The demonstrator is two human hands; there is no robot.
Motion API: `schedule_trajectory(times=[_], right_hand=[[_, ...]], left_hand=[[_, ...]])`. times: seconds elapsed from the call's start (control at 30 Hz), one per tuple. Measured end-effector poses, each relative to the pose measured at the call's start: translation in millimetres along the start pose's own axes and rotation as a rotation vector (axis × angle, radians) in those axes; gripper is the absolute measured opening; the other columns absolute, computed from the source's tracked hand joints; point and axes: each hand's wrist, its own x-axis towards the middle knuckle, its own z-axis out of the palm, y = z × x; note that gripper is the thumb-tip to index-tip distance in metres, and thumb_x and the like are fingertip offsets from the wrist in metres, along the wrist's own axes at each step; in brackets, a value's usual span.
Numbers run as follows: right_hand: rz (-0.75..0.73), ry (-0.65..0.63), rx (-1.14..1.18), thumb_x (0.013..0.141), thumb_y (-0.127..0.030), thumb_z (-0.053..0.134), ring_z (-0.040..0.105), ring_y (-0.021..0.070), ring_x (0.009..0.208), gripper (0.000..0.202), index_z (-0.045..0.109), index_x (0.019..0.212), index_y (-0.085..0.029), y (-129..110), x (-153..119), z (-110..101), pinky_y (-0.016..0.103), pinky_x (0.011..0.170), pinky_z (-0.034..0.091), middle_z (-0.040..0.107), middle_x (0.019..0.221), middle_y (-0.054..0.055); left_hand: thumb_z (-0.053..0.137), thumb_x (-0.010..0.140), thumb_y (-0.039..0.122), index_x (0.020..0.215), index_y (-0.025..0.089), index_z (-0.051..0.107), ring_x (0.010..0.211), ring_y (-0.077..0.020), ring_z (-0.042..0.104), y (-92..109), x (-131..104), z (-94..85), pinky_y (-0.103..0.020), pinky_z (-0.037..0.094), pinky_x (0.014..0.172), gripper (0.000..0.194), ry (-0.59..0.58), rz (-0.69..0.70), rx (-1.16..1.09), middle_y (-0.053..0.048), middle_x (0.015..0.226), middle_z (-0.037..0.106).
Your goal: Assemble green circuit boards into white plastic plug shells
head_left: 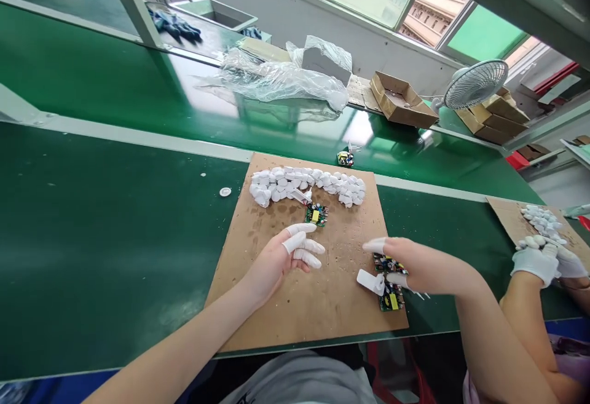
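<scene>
My left hand (295, 253), with white finger cots on, is over the cardboard sheet (276, 299), fingers loosely spread and holding nothing. Just beyond its fingertips lies a small green circuit board (316, 214) with a yellow component, and a white plastic piece (302, 196) behind it. At the sheet's right side, my right hand (405, 262) has its thumb and fingers apart over a circuit board (385, 262), which it partly hides. Whether it touches that board is unclear. Closer to me are another circuit board (391, 299) and a white plastic piece with a flat tab (370, 281).
White round pieces (281, 186) form a curved heap along the sheet's far part. Another board (345, 157) lies on the green conveyor (184, 102) beyond. A white disc (225, 192) rests left of the sheet. A co-worker's gloved hands (537, 262) handle white pieces at the right.
</scene>
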Motion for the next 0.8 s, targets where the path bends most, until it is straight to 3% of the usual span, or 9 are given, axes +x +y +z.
schedule_trajectory(times=[0.13,0.27,0.4,0.47,0.53,0.6,0.7,0.8], right_hand=[[0.074,0.048,-0.086,0.084,-0.006,0.065,0.061,0.0348,0.135,0.053,0.07,0.133,-0.023,6,-2,25,0.048,0.11,0.052,0.068,0.14,0.014],[0.076,0.16,-0.144,0.082,-0.006,0.065,0.069,0.0295,0.107,0.023,0.074,0.095,-0.022,4,9,22,0.04,0.091,0.059,0.073,0.107,0.012],[-0.209,0.323,0.054,0.086,-0.012,0.064,0.07,0.0236,0.097,0.015,0.065,0.094,-0.025,-15,8,8,0.035,0.08,0.062,0.07,0.109,0.009],[-0.427,0.381,0.253,0.089,-0.014,0.065,0.072,0.0208,0.096,0.016,0.062,0.099,-0.025,-29,10,4,0.034,0.081,0.064,0.07,0.115,0.009],[-0.585,0.417,0.419,0.095,-0.014,0.06,0.074,0.0193,0.1,0.014,0.061,0.103,-0.026,-43,18,2,0.033,0.083,0.065,0.071,0.12,0.011],[-0.661,0.445,0.448,0.102,-0.016,0.054,0.074,0.0195,0.109,0.015,0.062,0.111,-0.025,-49,32,-1,0.033,0.086,0.065,0.073,0.125,0.013],[-0.568,0.508,0.23,0.102,-0.018,0.053,0.071,0.0218,0.123,0.026,0.065,0.124,-0.024,-43,61,-13,0.038,0.097,0.063,0.074,0.131,0.013],[-0.214,0.592,0.007,0.099,-0.019,0.053,0.072,0.0242,0.118,0.034,0.067,0.129,-0.022,-27,98,-32,0.04,0.096,0.062,0.075,0.131,0.012]], left_hand=[[0.078,0.07,0.031,0.11,0.016,0.07,0.069,-0.0194,0.073,-3,1,-0.3,-0.031,0.05,0.067,0.044,-0.036,-0.009,0.095,-0.007,0.09,0.081],[0.066,0.065,0.014,0.105,0.017,0.074,0.073,-0.0189,0.074,-11,3,-5.1,-0.031,0.05,0.071,0.041,-0.117,0.002,0.261,-0.006,0.095,0.08],[0.069,0.074,0.012,0.117,0.021,0.075,0.104,-0.027,0.075,-19,-1,-8.4,-0.037,0.053,0.087,0.045,-0.158,0.06,0.461,-0.013,0.121,0.078],[0.076,0.078,0.017,0.133,0.024,0.069,0.12,-0.0299,0.071,-20,-5,-7.3,-0.041,0.053,0.098,0.056,-0.266,0.073,0.426,-0.014,0.133,0.074],[0.085,0.079,0.026,0.141,0.024,0.063,0.12,-0.03,0.071,-21,-8,-5.0,-0.042,0.054,0.102,0.066,-0.424,0.043,0.299,-0.014,0.132,0.075],[0.088,0.08,0.037,0.141,0.023,0.063,0.107,-0.0283,0.077,-21,-8,-2.7,-0.039,0.058,0.093,0.067,-0.465,-0.009,0.202,-0.013,0.118,0.079],[0.083,0.086,0.043,0.122,0.018,0.07,0.081,-0.0244,0.079,-18,-2,-0.3,-0.029,0.056,0.066,0.045,-0.208,-0.079,0.12,-0.012,0.098,0.081],[0.077,0.091,0.034,0.111,0.018,0.068,0.067,-0.0189,0.076,-12,4,1.6,-0.021,0.043,0.049,0.027,0.08,-0.097,0.053,-0.011,0.095,0.081]])
